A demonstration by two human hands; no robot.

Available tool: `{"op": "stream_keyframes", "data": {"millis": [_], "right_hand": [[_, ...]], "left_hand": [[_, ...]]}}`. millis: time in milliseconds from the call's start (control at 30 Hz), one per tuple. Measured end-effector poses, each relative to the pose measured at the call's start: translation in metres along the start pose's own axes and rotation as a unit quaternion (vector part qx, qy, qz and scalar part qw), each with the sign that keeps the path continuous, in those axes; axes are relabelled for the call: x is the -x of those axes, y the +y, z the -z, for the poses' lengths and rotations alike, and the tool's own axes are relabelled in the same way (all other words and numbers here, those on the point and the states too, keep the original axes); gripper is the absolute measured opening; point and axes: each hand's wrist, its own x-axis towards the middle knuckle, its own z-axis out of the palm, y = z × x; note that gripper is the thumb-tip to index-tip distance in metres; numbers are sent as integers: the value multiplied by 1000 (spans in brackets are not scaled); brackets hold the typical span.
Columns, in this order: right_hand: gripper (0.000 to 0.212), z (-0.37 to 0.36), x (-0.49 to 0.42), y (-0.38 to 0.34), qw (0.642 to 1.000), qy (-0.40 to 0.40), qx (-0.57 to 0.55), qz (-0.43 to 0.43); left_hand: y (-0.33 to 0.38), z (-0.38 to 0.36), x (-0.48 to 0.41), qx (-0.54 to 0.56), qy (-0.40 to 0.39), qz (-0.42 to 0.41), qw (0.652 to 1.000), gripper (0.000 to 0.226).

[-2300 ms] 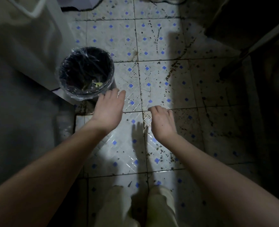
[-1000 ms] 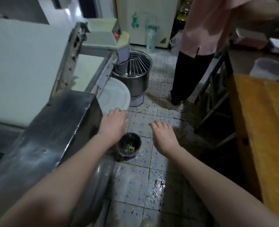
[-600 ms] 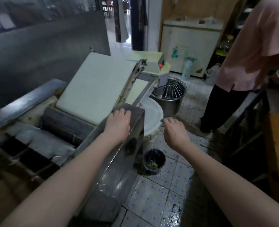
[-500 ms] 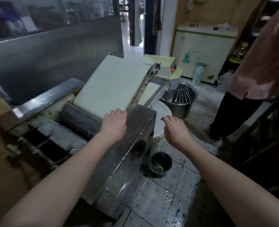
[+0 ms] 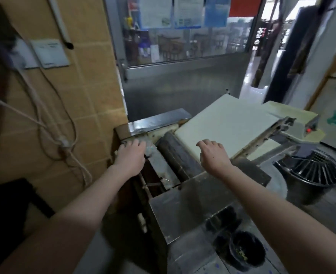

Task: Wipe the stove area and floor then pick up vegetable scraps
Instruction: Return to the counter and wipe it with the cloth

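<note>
My left hand (image 5: 130,155) reaches forward with fingers spread over the left end of a steel dough-rolling machine (image 5: 185,202), and holds nothing. My right hand (image 5: 212,153) hovers palm down over the machine's white belt (image 5: 228,123), fingers loosely bent and empty. A small black bin (image 5: 247,251) lined with plastic stands on the floor at lower right, with green vegetable scraps (image 5: 241,254) inside. No cloth shows in the head view.
A tan tiled wall (image 5: 50,119) with cables and a socket plate stands to the left. A steel door with a glass pane (image 5: 183,62) is straight ahead. A dough mixer bowl with a wire guard (image 5: 311,173) stands at right.
The view has swung up from the tiled floor and bin, then left across the dough machine. Both hands stayed out in front and empty. The person in pink has left the view.
</note>
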Motion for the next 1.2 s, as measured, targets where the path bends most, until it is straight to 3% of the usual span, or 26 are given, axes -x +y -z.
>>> {"op": "stream_keyframes", "data": {"millis": [267,533,633,933,1200], "right_hand": [[35,27,-85,-59,982,21,-35,186],[36,48,-98,-138,938,37,-53,339],[42,56,-93,-172,923,32,-63,379],[35,69,-48,-288,863,20,-99,494],[29,65,15,-396,811,-9,-107,575]], "left_hand": [[-57,43,44,-7,-34,201,979,34],[-85,70,125,-35,-31,333,942,25],[-95,76,158,-38,-34,381,923,31],[-128,88,272,-81,-42,499,862,40],[-176,90,375,-58,-41,571,818,28]]}}
